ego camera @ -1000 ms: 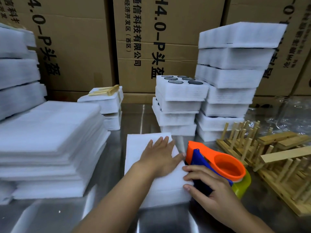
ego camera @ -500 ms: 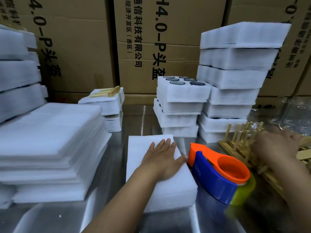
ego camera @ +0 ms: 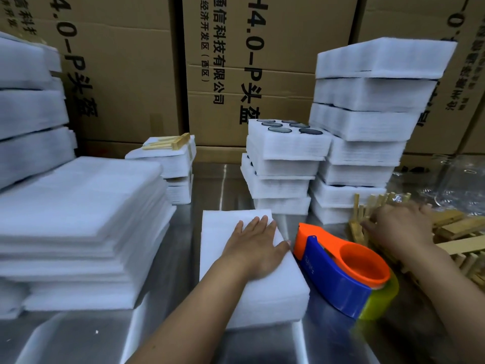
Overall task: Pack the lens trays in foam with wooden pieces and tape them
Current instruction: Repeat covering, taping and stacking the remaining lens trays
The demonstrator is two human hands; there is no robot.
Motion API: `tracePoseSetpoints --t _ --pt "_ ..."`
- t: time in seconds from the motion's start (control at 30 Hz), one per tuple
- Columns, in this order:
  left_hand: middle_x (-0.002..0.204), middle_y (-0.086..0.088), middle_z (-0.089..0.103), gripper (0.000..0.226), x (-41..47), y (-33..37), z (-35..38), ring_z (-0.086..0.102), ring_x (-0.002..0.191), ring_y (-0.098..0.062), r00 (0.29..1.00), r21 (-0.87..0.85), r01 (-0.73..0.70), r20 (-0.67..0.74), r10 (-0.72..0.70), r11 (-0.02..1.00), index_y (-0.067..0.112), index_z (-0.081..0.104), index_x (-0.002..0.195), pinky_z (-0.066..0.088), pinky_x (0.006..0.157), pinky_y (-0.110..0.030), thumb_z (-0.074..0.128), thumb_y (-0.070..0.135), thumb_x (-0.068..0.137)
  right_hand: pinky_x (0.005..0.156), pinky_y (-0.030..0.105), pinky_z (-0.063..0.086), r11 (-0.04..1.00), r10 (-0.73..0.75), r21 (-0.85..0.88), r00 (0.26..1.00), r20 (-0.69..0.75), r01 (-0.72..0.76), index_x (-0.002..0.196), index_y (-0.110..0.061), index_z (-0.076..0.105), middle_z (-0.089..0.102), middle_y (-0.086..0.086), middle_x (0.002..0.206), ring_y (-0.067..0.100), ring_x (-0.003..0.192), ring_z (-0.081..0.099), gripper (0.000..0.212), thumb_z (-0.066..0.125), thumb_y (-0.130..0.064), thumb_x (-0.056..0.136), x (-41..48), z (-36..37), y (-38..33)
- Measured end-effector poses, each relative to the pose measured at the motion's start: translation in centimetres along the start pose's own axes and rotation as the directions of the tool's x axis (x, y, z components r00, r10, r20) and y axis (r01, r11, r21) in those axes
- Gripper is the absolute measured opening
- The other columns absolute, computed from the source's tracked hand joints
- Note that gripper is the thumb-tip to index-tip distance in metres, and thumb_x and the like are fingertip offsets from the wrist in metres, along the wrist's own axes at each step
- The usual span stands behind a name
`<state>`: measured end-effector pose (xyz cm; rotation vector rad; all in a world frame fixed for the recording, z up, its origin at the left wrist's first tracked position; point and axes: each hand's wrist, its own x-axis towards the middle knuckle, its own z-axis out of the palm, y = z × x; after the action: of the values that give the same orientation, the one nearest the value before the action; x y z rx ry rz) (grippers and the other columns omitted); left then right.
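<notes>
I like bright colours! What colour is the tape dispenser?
The tape dispenser is orange and blue, seen best in head view.

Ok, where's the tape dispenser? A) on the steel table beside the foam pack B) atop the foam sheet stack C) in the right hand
A: the tape dispenser lies on the table beside the foam pack; the right hand is over at the wooden pieces.

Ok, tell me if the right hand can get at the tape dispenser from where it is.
Probably yes. The right hand is at the wooden pieces, and the tape dispenser lies beside it on the table with nothing over it or between them.
</notes>
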<state>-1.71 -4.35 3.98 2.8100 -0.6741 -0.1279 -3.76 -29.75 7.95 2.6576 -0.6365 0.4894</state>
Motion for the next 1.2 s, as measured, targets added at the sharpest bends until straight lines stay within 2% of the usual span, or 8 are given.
tracePoseSetpoints --t 0.23,0.37,0.57,0.67,0.8,0.9,1.07,1.2 --pt "0.159 -0.001 -0.009 0.055 -0.1 -0.4 -0.3 -0.011 0.145 -0.011 0.999 -0.004 -0.037 0.0 0.037 0.999 0.014 -0.001 0.151 -0.01 0.115 -0.03 0.015 0.034 0.102 0.075 0.043 0.032 0.899 -0.019 0.389 0.905 -0.425 0.201 0.088 0.001 0.069 0.062 0.021 0.089 0.04 0.086 0.058 0.026 0.06 -0.024 0.09 -0.4 -1.7 -1.7" --pt "0.159 0.0 -0.008 0.056 0.0 -0.4 -0.2 -0.01 0.145 -0.012 0.999 0.01 -0.033 0.005 0.032 0.999 0.014 -0.001 0.151 -0.01 0.115 -0.031 0.015 0.034 0.102 0.074 0.043 0.033 0.753 -0.014 0.545 0.836 -0.548 0.369 0.091 0.0 0.061 0.064 0.019 0.085 0.038 0.073 0.056 0.028 0.05 -0.024 0.097 -1.6 -3.7 -3.2" --pt "0.159 0.0 -0.008 0.056 0.2 -0.4 0.0 -0.01 0.145 -0.012 0.999 0.009 -0.034 0.007 0.034 0.999 0.014 -0.001 0.151 -0.009 0.115 -0.031 0.015 0.035 0.102 0.048 0.033 0.038 0.331 -0.085 0.778 0.838 -0.539 0.535 0.095 -0.022 0.045 0.053 -0.003 0.065 0.017 0.057 0.052 0.029 0.03 -0.046 0.099 -6.6 -5.2 -6.5" --pt "0.159 -0.001 -0.006 0.057 0.2 -0.3 0.0 -0.009 0.146 -0.012 0.999 -0.016 -0.037 -0.009 0.037 0.999 0.015 0.0 0.152 -0.008 0.116 -0.032 0.014 0.037 0.101 0.055 0.026 0.035 0.265 -0.102 0.752 0.793 -0.6 0.604 0.091 -0.012 0.05 0.049 -0.011 0.066 0.019 0.058 0.052 0.035 0.033 -0.043 0.094 -8.5 -4.8 -8.4" --pt "0.159 -0.005 -0.007 0.06 0.2 -0.3 -0.1 -0.009 0.146 -0.015 1.0 -0.021 -0.029 0.007 0.03 0.999 0.011 -0.002 0.151 -0.008 0.116 -0.033 0.016 0.038 0.1 0.059 0.019 0.03 0.166 -0.099 0.785 0.802 -0.589 0.597 0.091 -0.026 0.04 0.042 -0.021 0.071 0.015 0.061 0.048 0.019 0.034 -0.043 0.094 -9.6 -3.9 -9.9" --pt "0.159 -0.007 -0.008 0.065 0.1 -0.4 -0.2 -0.009 0.146 -0.015 1.0 -0.126 -0.02 0.006 0.021 0.992 0.009 -0.01 0.15 -0.008 0.117 -0.031 0.023 0.033 0.098 0.06 0.02 0.032 0.126 -0.119 0.806 0.815 -0.566 0.578 0.089 -0.036 0.036 0.045 -0.016 0.07 0.01 0.061 0.047 0.008 0.031 -0.041 0.093 -9.5 -3.3 -10.5" --pt "0.159 -0.006 0.01 0.084 0.2 -0.8 -0.5 -0.002 0.147 -0.021 0.999 -0.42 0.05 0.031 -0.04 0.906 0.016 -0.032 0.142 0.001 0.119 -0.034 0.031 0.019 0.088 0.054 0.014 0.035 0.007 -0.117 0.816 0.81 -0.574 0.579 0.089 -0.033 0.039 0.048 -0.008 0.061 0.007 0.054 0.047 0.012 0.03 -0.037 0.095 -9.1 -3.1 -10.8" --pt "0.16 -0.001 0.003 0.077 -0.1 -0.8 -1.0 -0.008 0.146 -0.023 0.999 -0.448 0.018 0.033 -0.004 0.894 0.02 -0.024 0.146 0.001 0.115 -0.032 0.032 0.021 0.093 0.057 0.013 0.036 -0.032 -0.128 0.803 0.794 -0.594 0.595 0.091 -0.035 0.038 0.048 -0.013 0.066 0.004 0.059 0.047 0.012 0.031 -0.04 0.098 -9.3 -2.9 -11.2"
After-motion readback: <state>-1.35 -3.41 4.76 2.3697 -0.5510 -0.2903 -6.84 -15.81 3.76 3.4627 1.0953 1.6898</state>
